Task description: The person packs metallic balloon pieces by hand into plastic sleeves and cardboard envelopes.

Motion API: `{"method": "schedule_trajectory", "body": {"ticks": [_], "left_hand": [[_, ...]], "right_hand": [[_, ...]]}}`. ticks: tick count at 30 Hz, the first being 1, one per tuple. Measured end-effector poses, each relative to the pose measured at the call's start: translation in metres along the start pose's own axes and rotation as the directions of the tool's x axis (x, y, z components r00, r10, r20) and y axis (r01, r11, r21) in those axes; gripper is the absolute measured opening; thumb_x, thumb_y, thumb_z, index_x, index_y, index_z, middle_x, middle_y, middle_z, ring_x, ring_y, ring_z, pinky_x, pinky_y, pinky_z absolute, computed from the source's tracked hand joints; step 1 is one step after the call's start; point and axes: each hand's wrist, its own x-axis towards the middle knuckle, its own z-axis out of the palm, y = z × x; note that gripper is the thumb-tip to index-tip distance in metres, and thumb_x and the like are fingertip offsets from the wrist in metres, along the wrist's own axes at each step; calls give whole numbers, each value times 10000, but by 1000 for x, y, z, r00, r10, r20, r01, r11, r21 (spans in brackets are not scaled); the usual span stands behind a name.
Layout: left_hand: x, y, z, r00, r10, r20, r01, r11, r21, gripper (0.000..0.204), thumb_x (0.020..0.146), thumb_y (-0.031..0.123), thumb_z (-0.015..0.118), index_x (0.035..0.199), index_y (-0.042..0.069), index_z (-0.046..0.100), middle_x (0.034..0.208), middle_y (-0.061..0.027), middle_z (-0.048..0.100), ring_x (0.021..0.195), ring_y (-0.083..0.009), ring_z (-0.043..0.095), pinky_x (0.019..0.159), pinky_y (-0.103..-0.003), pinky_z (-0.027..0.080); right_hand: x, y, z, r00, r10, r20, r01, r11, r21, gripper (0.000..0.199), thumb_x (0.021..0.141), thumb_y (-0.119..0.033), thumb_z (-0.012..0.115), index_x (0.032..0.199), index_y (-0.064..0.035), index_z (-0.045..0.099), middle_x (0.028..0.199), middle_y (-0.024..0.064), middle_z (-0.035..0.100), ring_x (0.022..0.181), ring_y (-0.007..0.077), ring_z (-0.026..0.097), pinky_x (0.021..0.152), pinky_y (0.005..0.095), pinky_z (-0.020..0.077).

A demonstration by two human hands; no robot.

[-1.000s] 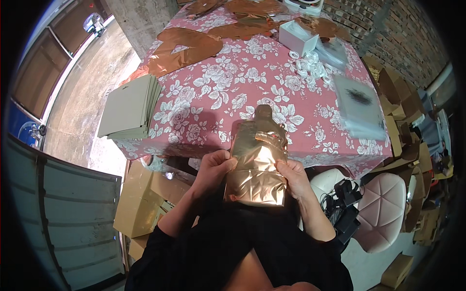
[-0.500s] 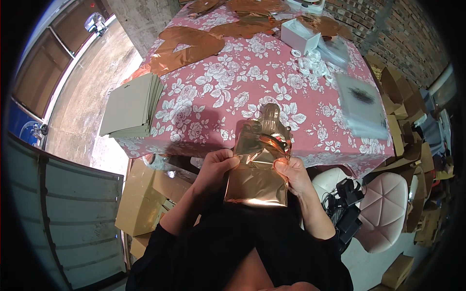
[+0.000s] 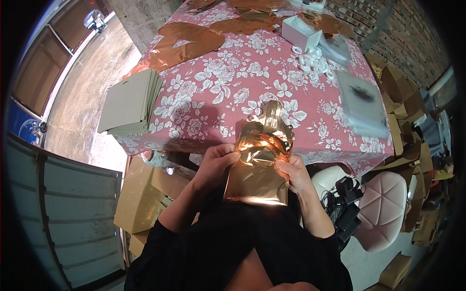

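Note:
A shiny copper-coloured foil balloon (image 3: 256, 183), flat and folded into a packet, is held in front of my body at the table's near edge. My left hand (image 3: 217, 161) pinches its left edge between thumb and fingers. On the opposite edge my right hand (image 3: 294, 173) grips it, the thumb lying on top. The lower part is a smooth rectangle. Above it the foil is creased, with a curled fold, and a rounded flap (image 3: 272, 114) points away over the tablecloth. The fingers beneath the foil are mostly hidden.
On the pink floral tablecloth (image 3: 213, 72) lie stacked grey cards (image 3: 127, 103), copper foil balloons (image 3: 187, 46), a white box (image 3: 301, 34), white ribbon (image 3: 314, 62) and clear plastic bags (image 3: 361, 104). Cardboard boxes (image 3: 138, 194) stand below left; a padded chair (image 3: 381, 211) holds black cables and adapters.
The creased upper part of the balloon has shifted slightly and catches more light. Both hands keep their hold in nearly the same place.

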Motion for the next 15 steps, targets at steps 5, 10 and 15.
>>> {"method": "schedule_trajectory", "body": {"ticks": [5, 10, 15], "left_hand": [[5, -5, 2, 997, 71, 16, -71, 997, 22, 114, 917, 76, 587, 876, 22, 680, 711, 29, 603, 567, -33, 501, 526, -189, 385], [5, -6, 0, 999, 31, 8, -30, 998, -50, 123, 897, 22, 564, 898, -5, 684, 781, -7, 655, 649, -50, 571, 599, -198, 453], [6, -7, 10, 996, 54, -69, -66, 980, -190, 151, 878, -25, 530, 881, -14, 681, 842, -49, 683, 704, -82, 614, 655, -227, 503]], "right_hand": [[1, 10, -8, 1000, 13, -6, -13, 994, 107, 69, 864, -77, 650, 894, -26, 685, 749, 13, 644, 576, 63, 534, 539, 216, 420], [-1, 8, 2, 996, 35, -81, -23, 988, 151, 213, 812, -52, 648, 1015, -3, 686, 832, 33, 680, 655, 84, 593, 622, 250, 487], [0, 19, -5, 998, -55, -31, 59, 986, 154, 329, 754, -18, 614, 1074, 41, 664, 961, 87, 715, 788, 109, 655, 780, 246, 515]]}}
